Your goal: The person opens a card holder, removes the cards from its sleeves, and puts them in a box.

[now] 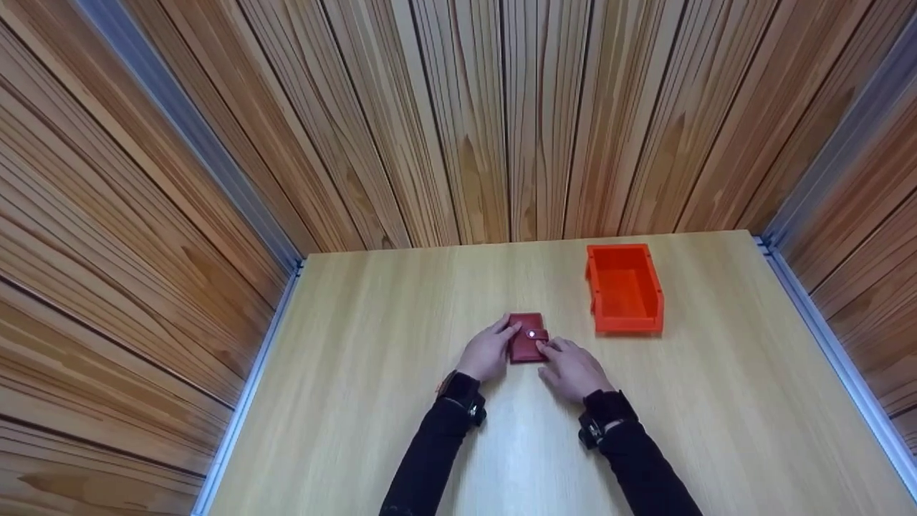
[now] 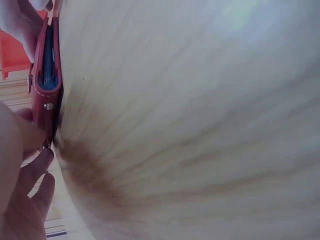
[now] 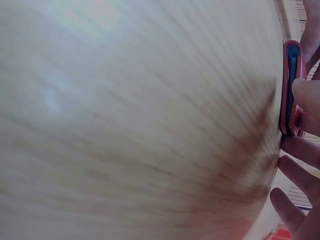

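A small dark red wallet [image 1: 524, 352] with a snap strap [image 1: 537, 334] lies flat on the wooden table, its strap fastened across the right edge. My left hand [image 1: 487, 351] holds it by the left side, fingers reaching over the cover. At the lower right, beside the strap, my right hand [image 1: 575, 369] grips the edge. From the left wrist, the wallet [image 2: 44, 112] shows edge-on, with bluish inner leaves between its covers. The right wrist view has the right thumb [image 3: 306, 95] against the wallet [image 3: 285, 95] and other fingers spread near its edge.
An orange open bin [image 1: 629, 325] stands on the table [image 1: 372, 373] behind and to the right of the hands. Wood-plank walls [image 1: 466, 129] enclose the back and sides, with metal rails [image 1: 247, 394] along the table's side edges.
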A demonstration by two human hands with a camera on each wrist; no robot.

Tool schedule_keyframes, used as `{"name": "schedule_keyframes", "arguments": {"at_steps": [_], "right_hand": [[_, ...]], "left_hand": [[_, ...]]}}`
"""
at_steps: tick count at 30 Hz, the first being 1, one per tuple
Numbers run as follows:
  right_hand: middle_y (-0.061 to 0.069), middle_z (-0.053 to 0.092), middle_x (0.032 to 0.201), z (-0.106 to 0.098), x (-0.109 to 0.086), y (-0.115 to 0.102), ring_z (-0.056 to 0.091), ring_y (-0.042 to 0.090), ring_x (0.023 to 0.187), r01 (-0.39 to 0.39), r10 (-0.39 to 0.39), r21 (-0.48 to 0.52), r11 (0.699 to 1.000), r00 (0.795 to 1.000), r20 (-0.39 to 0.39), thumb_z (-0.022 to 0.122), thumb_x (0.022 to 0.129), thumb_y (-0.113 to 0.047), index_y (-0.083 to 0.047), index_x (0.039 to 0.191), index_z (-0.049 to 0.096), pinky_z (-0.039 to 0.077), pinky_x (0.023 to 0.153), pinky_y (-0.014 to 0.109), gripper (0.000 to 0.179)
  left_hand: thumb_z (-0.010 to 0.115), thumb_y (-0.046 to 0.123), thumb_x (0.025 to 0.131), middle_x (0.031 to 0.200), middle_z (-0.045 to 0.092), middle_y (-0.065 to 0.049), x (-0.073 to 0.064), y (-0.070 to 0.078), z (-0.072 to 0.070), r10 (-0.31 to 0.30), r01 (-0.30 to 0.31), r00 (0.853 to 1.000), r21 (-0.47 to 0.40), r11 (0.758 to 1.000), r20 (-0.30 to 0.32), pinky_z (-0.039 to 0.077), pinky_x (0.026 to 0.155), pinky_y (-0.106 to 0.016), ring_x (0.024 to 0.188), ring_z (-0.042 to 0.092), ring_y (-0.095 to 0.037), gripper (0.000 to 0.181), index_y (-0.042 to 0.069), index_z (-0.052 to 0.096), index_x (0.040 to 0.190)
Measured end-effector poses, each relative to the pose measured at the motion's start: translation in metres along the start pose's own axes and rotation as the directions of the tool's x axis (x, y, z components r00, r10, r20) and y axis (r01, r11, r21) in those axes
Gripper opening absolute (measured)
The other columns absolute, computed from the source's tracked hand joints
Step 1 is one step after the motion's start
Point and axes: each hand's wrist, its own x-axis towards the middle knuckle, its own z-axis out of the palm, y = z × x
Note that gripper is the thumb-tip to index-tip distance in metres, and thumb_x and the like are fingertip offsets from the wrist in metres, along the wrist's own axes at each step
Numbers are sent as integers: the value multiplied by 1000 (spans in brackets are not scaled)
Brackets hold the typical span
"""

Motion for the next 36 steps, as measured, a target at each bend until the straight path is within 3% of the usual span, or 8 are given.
{"name": "schedule_keyframes", "arguments": {"at_steps": [5,8,11,15,18,22,28,36], "right_hand": [[17,64,126,-1,2,-3,59,37,119,1,-1,-12,1000,1000,-3,74,95,-22,-3,142,62,50,101,54,52],[17,64,127,-2,3,-4,59,37,121,-4,4,-9,1000,1000,-7,74,95,-20,-4,142,63,50,102,54,51],[17,65,128,-3,2,-5,59,37,122,-7,7,-7,1000,1000,0,74,95,-20,-4,142,63,49,103,54,51],[17,65,128,-4,2,-6,59,38,121,-11,11,-3,1000,1000,7,75,94,-21,-4,141,63,49,103,55,51],[17,65,126,-5,2,-6,59,38,120,-20,20,10,1000,1000,10,75,94,-20,-3,141,63,49,102,55,52],[17,65,125,-5,2,-5,58,37,119,-33,33,28,999,999,18,75,94,-20,-3,142,62,49,101,54,52],[16,65,123,-7,2,-3,59,36,117,-49,49,46,998,999,19,75,94,-21,-3,141,62,50,100,53,53],[14,64,119,-9,3,-1,59,34,113,-87,86,86,993,996,19,73,96,-21,-3,140,63,51,99,50,49]], "left_hand": [[59,11,102,140,65,-20,-3,9,-2,-98,92,994,-108,990,-45,53,106,-42,125,65,-34,41,2,61,143],[63,11,100,131,69,-21,0,15,0,-166,148,984,-215,965,-64,53,105,-43,120,66,-34,42,-3,61,140],[65,9,98,127,68,-22,4,20,4,-261,224,963,-329,917,-73,53,104,-44,117,66,-34,45,-8,56,140],[65,8,98,117,65,-20,8,23,9,-395,325,916,-448,833,-70,53,102,-46,111,66,-33,53,-13,46,143],[64,9,98,109,65,-21,11,25,10,-443,357,893,-476,803,-77,54,98,-47,106,66,-36,45,-14,50,134],[62,11,99,99,66,-18,13,29,14,-461,374,883,-462,804,-87,55,87,-43,96,66,-32,24,-7,60,115],[63,12,100,96,66,-11,14,35,14,-475,365,873,-498,786,-110,53,80,-36,89,63,-23,17,-1,62,111],[68,15,99,95,72,-8,20,44,6,-447,333,883,-483,810,-141,56,77,-31,87,68,-19,15,4,61,107]]}}
